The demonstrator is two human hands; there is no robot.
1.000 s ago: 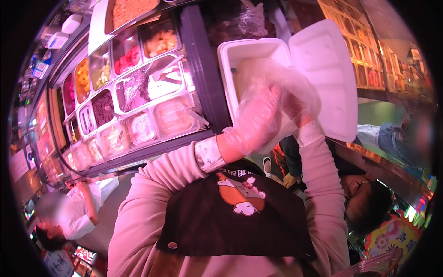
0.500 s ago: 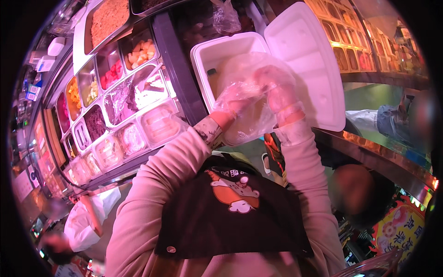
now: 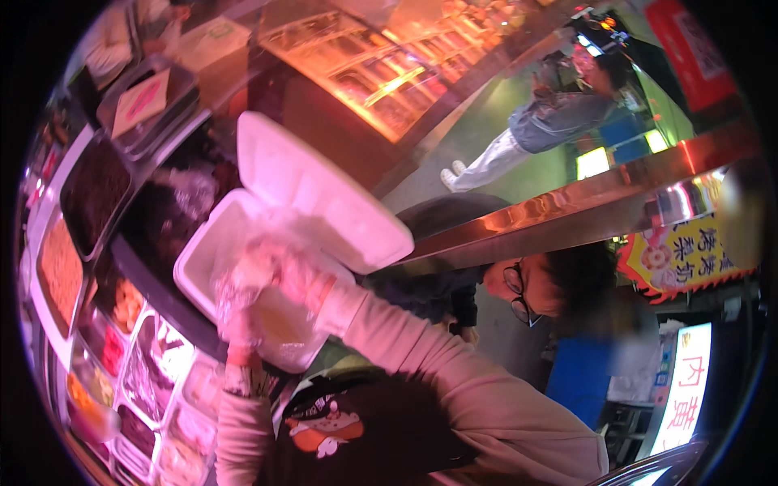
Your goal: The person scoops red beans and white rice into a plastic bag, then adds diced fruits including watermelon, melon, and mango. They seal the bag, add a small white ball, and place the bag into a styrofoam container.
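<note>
A white foam box (image 3: 188, 257) stands in front of me with its hinged lid (image 3: 324, 194) thrown back. Over its opening, my left hand (image 3: 243, 283) and my right hand (image 3: 304, 279) meet, fingers closed and close together. Thin clear plastic (image 3: 231, 304) wraps round both hands; it looks like a bag bunched in the fingers, though blur and glare hide where glove ends and bag begins. Below the hands something pale yellowish (image 3: 279, 320) shows at the box's near end. I cannot make out what it is.
Metal trays of toppings (image 3: 154, 356) line the counter on the left, beside a tray of brown crumbs (image 3: 61, 271). A metal rail (image 3: 551, 202) runs along the right. Beyond it a person in glasses (image 3: 519, 292) leans close; another person (image 3: 559, 121) stands farther off.
The view has swung to the right, so the box and my hands now sit farther left in it. My hands stay together over the box, wrapped in plastic.
</note>
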